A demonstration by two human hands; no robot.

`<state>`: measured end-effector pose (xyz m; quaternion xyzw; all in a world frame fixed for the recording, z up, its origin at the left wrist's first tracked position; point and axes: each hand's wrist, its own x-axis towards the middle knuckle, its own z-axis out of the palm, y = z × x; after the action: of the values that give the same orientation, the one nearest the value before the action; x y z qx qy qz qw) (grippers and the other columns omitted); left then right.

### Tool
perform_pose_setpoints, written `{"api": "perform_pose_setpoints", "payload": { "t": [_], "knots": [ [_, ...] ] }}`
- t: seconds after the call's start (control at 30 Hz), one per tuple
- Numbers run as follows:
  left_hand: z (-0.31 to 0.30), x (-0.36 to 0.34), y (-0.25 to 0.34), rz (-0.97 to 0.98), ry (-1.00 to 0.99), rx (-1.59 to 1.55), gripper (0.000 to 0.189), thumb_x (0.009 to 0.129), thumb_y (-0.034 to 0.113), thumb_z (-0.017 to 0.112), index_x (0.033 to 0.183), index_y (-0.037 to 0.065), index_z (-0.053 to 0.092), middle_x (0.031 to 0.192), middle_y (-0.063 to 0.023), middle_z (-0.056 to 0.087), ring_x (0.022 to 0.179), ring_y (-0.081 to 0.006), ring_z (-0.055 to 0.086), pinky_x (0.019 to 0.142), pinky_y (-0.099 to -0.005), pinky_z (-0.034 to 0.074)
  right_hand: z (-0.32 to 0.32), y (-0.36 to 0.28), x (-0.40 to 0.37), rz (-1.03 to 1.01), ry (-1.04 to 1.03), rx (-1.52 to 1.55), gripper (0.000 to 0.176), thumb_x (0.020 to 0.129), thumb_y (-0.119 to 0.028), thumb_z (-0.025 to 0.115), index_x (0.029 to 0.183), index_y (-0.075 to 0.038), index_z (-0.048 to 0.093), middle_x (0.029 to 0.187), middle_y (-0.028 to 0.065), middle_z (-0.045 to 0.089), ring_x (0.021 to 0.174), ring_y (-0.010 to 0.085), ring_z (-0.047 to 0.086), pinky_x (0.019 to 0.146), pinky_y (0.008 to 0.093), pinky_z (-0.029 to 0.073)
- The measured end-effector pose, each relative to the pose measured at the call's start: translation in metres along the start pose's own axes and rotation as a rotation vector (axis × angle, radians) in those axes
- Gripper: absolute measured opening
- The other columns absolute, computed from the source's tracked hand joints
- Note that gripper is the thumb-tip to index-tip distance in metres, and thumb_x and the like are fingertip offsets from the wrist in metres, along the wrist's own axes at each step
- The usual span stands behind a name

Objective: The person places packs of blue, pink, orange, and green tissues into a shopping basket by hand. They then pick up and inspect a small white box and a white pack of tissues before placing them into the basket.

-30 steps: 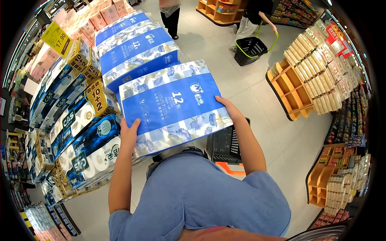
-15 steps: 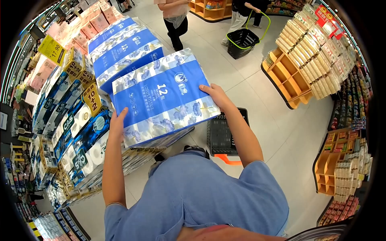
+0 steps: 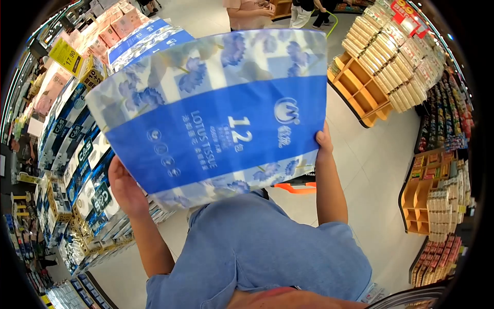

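Note:
A large blue and white pack of tissues (image 3: 216,123) with printed lotus flowers is lifted in front of my chest, its broad printed face turned toward me. My left hand (image 3: 126,188) grips its lower left side, fingers partly hidden at the edge. On the right side my right hand (image 3: 324,143) holds the pack, thumb over the edge and the other fingers out of sight behind it. More blue tissue packs (image 3: 146,44) lie on the stack beyond. Below the held pack shows the orange handle (image 3: 296,188) of a shopping basket whose body is mostly covered.
To the left stand stacked toilet-roll packs (image 3: 85,177) and a yellow price sign (image 3: 66,56). At the right is a wooden display shelf (image 3: 357,85) of packaged goods. Two or more people stand ahead, one in a pink top (image 3: 250,14). Pale floor tiles (image 3: 355,159) lie between.
The tissue pack has come up off the stack, nearer to me, and tilted to face me. Both hands moved with it, and it now covers most of the basket on the floor.

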<state>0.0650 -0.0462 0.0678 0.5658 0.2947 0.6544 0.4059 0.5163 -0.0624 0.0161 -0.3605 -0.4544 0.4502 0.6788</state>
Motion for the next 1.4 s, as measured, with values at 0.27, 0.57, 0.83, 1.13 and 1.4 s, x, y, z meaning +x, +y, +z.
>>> {"api": "perform_pose_setpoints", "payload": {
  "t": [0.27,0.57,0.83,1.13,1.4],
  "knots": [
    [-0.033,-0.073,-0.033,-0.421,-0.191,-0.518,0.07,0.092,0.056,0.049,0.137,0.002,0.041,0.128,-0.0154,0.053,0.111,-0.0254,0.056,0.09,-0.0372,0.051,0.021,0.014,-0.132,0.151,0.148,-0.034,0.088,0.075,-0.055,0.071,0.136,0.002,0.042,0.125,0.0111,0.057,0.111,0.0195,0.056,0.095,0.0317,0.043],
    [-0.048,-0.109,-0.004,-0.769,-0.19,-0.433,0.066,0.088,0.052,0.062,0.124,-0.003,0.051,0.107,-0.0123,0.062,0.093,-0.0203,0.064,0.075,-0.0298,0.055,0.062,-0.02,-0.259,0.305,0.373,-0.069,0.064,0.086,-0.04,0.065,0.129,0.004,0.049,0.118,0.0116,0.06,0.106,0.0169,0.059,0.091,0.0292,0.046],
    [-0.046,-0.124,0.016,-0.701,-0.339,-0.517,0.071,0.089,0.051,0.06,0.131,-0.003,0.042,0.115,-0.013,0.059,0.099,-0.0191,0.062,0.08,-0.0294,0.054,0.077,-0.049,-0.311,0.213,0.449,-0.189,0.067,0.084,-0.045,0.064,0.127,0.005,0.05,0.116,0.0128,0.06,0.104,0.0192,0.059,0.088,0.0286,0.046],
    [-0.068,-0.131,0.007,-0.704,-0.419,-0.493,0.076,0.087,0.055,0.056,0.136,-0.002,0.04,0.127,-0.0191,0.054,0.112,-0.0277,0.057,0.093,-0.0375,0.05,0.078,-0.051,-0.307,0.224,0.419,-0.241,0.055,0.092,-0.038,0.054,0.126,0.004,0.05,0.116,0.0121,0.061,0.102,0.0182,0.06,0.088,0.0285,0.047],
    [-0.042,-0.124,0.041,-0.546,-0.418,-0.221,0.098,0.067,0.052,0.082,0.135,-0.002,0.037,0.12,-0.0111,0.056,0.107,-0.0178,0.057,0.088,-0.0309,0.049,0.037,-0.02,-0.279,0.358,0.48,0.168,0.076,0.096,-0.061,0.034,0.133,0.004,0.048,0.128,0.0143,0.058,0.118,0.0247,0.053,0.103,0.0365,0.038]
  ]
}}
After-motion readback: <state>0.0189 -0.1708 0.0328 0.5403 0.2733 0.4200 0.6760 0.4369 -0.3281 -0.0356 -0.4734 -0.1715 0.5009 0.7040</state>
